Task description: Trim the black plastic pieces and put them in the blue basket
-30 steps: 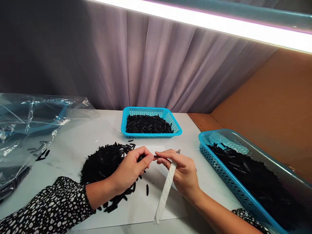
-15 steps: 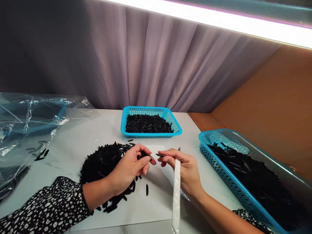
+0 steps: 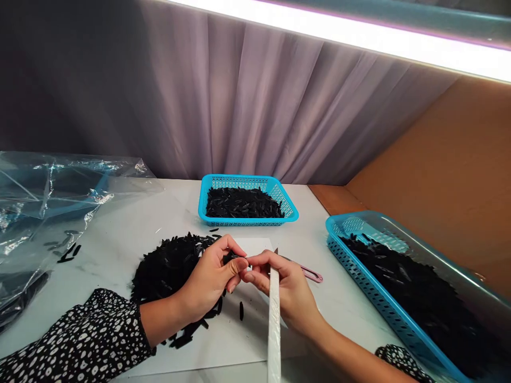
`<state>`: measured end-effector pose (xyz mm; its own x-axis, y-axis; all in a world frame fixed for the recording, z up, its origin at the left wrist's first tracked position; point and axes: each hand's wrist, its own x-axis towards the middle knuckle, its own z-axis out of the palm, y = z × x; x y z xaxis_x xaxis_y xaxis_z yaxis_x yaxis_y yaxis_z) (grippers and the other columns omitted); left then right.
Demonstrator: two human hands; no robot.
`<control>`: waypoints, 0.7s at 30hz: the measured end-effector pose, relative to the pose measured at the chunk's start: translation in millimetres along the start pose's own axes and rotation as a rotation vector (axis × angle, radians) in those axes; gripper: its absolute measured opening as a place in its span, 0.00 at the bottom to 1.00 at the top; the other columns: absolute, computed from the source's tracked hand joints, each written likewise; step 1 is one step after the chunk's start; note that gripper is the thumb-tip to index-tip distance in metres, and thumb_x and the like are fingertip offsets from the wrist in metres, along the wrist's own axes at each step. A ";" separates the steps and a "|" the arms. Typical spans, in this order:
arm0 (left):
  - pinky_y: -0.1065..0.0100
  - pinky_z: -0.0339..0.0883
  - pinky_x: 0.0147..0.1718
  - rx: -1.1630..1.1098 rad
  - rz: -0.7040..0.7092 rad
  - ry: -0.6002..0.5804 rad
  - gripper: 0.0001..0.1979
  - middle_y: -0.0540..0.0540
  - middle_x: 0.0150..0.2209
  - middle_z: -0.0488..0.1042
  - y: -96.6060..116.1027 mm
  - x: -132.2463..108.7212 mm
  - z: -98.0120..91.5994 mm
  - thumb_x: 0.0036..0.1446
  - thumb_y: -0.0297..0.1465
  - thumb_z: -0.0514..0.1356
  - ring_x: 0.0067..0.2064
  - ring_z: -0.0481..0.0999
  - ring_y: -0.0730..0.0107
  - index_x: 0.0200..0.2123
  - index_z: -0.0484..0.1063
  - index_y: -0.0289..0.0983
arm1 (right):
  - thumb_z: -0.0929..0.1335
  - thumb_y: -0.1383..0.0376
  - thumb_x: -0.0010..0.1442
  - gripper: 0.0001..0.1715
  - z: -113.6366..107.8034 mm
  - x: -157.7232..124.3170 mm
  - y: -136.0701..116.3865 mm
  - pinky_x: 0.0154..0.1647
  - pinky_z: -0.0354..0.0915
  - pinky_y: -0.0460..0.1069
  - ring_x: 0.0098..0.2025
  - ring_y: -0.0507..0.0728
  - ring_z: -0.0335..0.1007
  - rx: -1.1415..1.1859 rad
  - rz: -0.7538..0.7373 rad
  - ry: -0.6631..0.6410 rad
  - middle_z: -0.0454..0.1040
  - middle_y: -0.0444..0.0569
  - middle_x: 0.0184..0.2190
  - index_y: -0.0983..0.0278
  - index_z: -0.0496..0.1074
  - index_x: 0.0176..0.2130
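My left hand [image 3: 211, 276] pinches a small black piece [image 3: 233, 258] above a heap of black pieces [image 3: 167, 266] on a white sheet [image 3: 223, 340]. My right hand [image 3: 285, 284] is closed round a long white-wrapped tool [image 3: 273, 319], its blade tip up by the fingers. The right fingertips meet the left ones at the black piece. A single black piece [image 3: 241, 310] lies on the sheet below the hands.
A small blue basket [image 3: 247, 183] of black pieces stands at the back. A larger blue basket [image 3: 371, 287] with more pieces is on the right. Clear plastic bags [image 3: 48, 202] lie at the left. A pink clip [image 3: 311, 274] lies behind my right hand.
My right hand has moved left to meet the left fingertips. The white tool swung from slanted to nearly upright in view. The pink clip has come into sight.
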<state>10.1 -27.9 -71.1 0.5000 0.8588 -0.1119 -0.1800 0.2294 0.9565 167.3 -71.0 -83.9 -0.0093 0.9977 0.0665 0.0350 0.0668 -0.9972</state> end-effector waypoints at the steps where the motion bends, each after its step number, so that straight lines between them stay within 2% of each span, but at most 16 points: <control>1: 0.74 0.47 0.19 0.000 -0.004 -0.014 0.20 0.55 0.21 0.72 0.0 -0.7 0.1 0.52 0.45 0.69 0.18 0.58 0.83 0.32 0.64 0.37 | 0.73 0.57 0.57 0.11 0.1 -0.8 0.0 0.30 0.61 0.50 0.26 0.54 0.65 -0.023 -0.033 0.029 0.72 0.44 0.23 0.63 0.77 0.31; 4: 0.74 0.50 0.22 -0.025 -0.025 -0.042 0.18 0.53 0.24 0.74 2.7 -3.1 0.7 0.55 0.43 0.67 0.19 0.60 0.83 0.34 0.65 0.37 | 0.73 0.60 0.58 0.07 -2.1 -0.8 0.7 0.30 0.62 0.50 0.27 0.55 0.67 -0.080 -0.136 0.119 0.74 0.46 0.26 0.61 0.80 0.31; 9: 0.74 0.47 0.22 -0.074 -0.117 0.020 0.14 0.52 0.27 0.73 12.1 -4.2 3.1 0.58 0.40 0.63 0.22 0.61 0.83 0.33 0.66 0.36 | 0.73 0.64 0.57 0.03 -8.5 2.6 1.9 0.30 0.63 0.50 0.29 0.56 0.68 -0.087 -0.241 0.212 0.75 0.46 0.27 0.58 0.81 0.34; 15: 0.73 0.47 0.23 -0.116 -0.178 0.068 0.09 0.51 0.28 0.73 13.4 -2.5 3.2 0.57 0.34 0.59 0.25 0.62 0.80 0.38 0.68 0.35 | 0.73 0.63 0.58 0.04 -11.9 1.5 -1.9 0.28 0.63 0.51 0.28 0.55 0.68 -0.117 -0.259 0.228 0.75 0.46 0.26 0.59 0.81 0.34; 21: 0.73 0.46 0.23 -0.066 -0.141 0.035 0.10 0.50 0.29 0.74 11.4 -2.4 2.0 0.58 0.36 0.62 0.24 0.62 0.81 0.38 0.69 0.35 | 0.73 0.60 0.58 0.06 -11.6 0.6 -3.2 0.27 0.61 0.50 0.27 0.55 0.67 -0.102 -0.224 0.225 0.75 0.46 0.26 0.60 0.80 0.33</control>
<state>8.6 -28.2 -59.4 0.4946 0.8311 -0.2541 -0.1660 0.3773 0.9111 178.8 -70.6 -80.3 0.1928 0.9339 0.3010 0.1572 0.2735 -0.9490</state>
